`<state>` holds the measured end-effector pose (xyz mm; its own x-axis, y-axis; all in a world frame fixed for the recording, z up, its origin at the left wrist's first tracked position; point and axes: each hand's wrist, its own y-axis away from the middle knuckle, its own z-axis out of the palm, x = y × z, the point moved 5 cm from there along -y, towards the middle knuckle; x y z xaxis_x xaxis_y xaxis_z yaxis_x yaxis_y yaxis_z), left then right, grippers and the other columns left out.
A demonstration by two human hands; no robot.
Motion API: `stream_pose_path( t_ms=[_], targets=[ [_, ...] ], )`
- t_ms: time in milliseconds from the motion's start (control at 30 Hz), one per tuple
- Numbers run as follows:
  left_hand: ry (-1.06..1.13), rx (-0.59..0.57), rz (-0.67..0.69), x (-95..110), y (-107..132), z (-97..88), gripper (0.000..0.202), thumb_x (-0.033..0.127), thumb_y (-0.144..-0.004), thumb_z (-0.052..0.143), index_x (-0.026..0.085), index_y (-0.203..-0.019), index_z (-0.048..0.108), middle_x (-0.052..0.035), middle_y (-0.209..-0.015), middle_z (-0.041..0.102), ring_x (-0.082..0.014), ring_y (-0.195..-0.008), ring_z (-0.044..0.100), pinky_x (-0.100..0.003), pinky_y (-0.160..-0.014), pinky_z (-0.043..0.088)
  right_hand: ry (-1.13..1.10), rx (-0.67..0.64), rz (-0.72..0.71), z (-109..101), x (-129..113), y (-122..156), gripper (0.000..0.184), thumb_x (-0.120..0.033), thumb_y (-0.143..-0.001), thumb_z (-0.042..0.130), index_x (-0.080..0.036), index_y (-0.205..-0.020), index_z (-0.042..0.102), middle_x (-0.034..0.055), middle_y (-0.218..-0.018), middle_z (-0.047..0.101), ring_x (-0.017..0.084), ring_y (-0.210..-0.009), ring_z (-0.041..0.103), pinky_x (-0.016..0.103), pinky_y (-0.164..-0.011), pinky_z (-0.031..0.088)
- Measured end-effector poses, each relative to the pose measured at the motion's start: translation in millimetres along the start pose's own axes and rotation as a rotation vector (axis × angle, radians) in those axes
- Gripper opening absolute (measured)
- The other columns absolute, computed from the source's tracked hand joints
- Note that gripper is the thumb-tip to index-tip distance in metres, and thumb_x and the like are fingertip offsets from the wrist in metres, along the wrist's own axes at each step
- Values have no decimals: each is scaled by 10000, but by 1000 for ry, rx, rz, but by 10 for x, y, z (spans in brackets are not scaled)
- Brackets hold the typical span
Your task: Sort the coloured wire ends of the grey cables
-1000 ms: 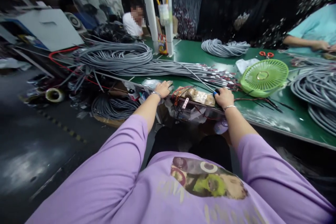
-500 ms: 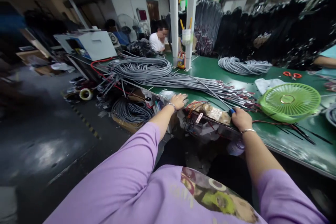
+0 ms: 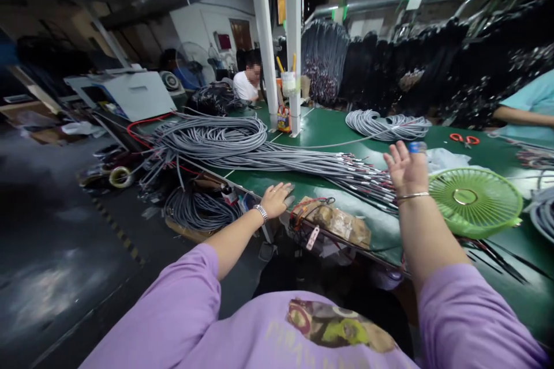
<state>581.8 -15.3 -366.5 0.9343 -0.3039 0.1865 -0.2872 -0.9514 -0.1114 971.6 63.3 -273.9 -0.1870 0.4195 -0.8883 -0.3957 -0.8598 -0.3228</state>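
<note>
My left hand (image 3: 276, 200) lies with its fingers stretched out at the near edge of the green table, beside a taped brown block (image 3: 340, 223) with wires at its left end. My right hand (image 3: 408, 172) is raised above the table, palm showing and fingers apart, holding nothing. Something blue (image 3: 417, 147) is wrapped around one of its digits. Behind and left of that hand, a long bundle of grey cables (image 3: 298, 160) ends in stripped red, black and white wire tips. One grey cable (image 3: 329, 145) runs apart from the bundle toward a coil at the back.
A green plastic basket (image 3: 474, 202) stands right of my right hand. Behind lie a coiled grey cable (image 3: 385, 125) and red-handled scissors (image 3: 464, 139). White posts (image 3: 294, 40) rise from the table. One person sits at the back; another person's arm (image 3: 526, 116) shows at right.
My right hand has lifted from beside the taped block, up and away, and its fingers have opened. A single cable now stretches toward the back coil. The view has shifted slightly.
</note>
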Motion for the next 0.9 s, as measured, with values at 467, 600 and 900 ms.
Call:
stream_pose_path(
  t_ms=[467, 600, 900],
  targets=[
    [-267, 14, -70, -907, -1415, -580, 1046, 609, -643, 740, 66, -1465, 387, -229, -1437, 497, -353, -1326, 473, -409, -1122, 320, 1117, -329, -317, 235, 577, 584, 423, -324, -789, 530, -144, -1146, 669, 116, -857, 715, 246, -704, 641, 381, -682, 522],
    [-302, 150, -55, -863, -1152, -530, 833, 607, -699, 692, 95, -1338, 543, -197, -1243, 613, -351, -1173, 555, -426, -1027, 388, 1111, -324, -313, 256, 555, 567, 373, -332, -806, 510, -158, -1081, 691, 92, -781, 714, 223, -646, 629, 335, -628, 484],
    [-204, -27, 100, -919, -241, -520, 556, 556, -740, 674, 173, -1143, 661, -137, -1152, 657, -306, -1136, 580, -426, -1047, 385, 1169, -552, -243, 340, 700, 673, 288, -445, -798, 529, -225, -904, 681, 77, -709, 699, 237, -596, 613, 341, -570, 439]
  ],
)
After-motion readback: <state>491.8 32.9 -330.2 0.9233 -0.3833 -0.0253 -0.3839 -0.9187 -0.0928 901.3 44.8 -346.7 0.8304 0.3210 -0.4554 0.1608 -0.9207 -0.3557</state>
